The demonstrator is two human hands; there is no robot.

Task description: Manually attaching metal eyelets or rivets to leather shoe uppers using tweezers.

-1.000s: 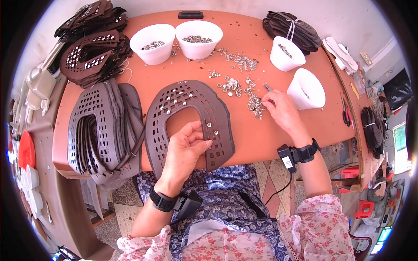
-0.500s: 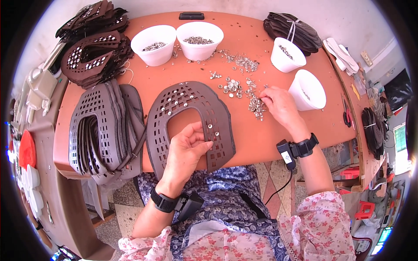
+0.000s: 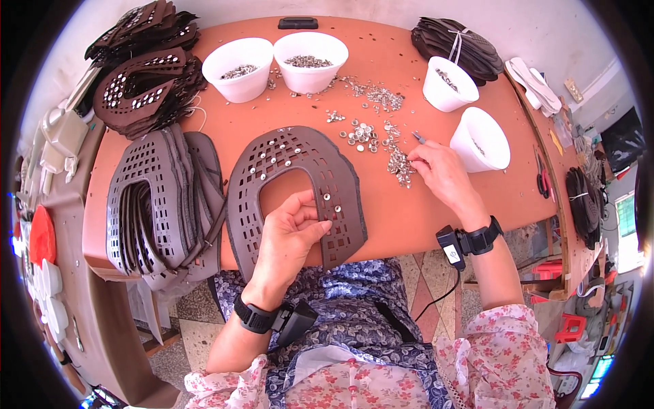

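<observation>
A dark brown perforated U-shaped shoe upper (image 3: 245,184) lies in front of me, with several silver studs set in its holes along the top and right arm. My left hand (image 3: 289,235) is closed in a pinch on the inner edge of its right arm, just below two studs. To the right, my right hand (image 3: 443,174) is closed beside a pile of small silver rivets (image 3: 400,167), fingertips touching the pile's edge. A short grey tip of a thin tool (image 3: 418,138) sticks out above its fingers; the tool's other end is hidden.
White bowls of metal pieces stand at the back, a left one (image 3: 238,85) among them, and at right, the nearest (image 3: 480,143) close to my right hand. Stacked uppers (image 3: 153,198) are on the left. Round studs (image 3: 362,134) and scissors (image 3: 543,180) lie on the orange table (image 3: 402,225).
My right hand has shifted slightly down and left, its fingertips coming to the rivet pile. My left hand stays at the same place on the upper.
</observation>
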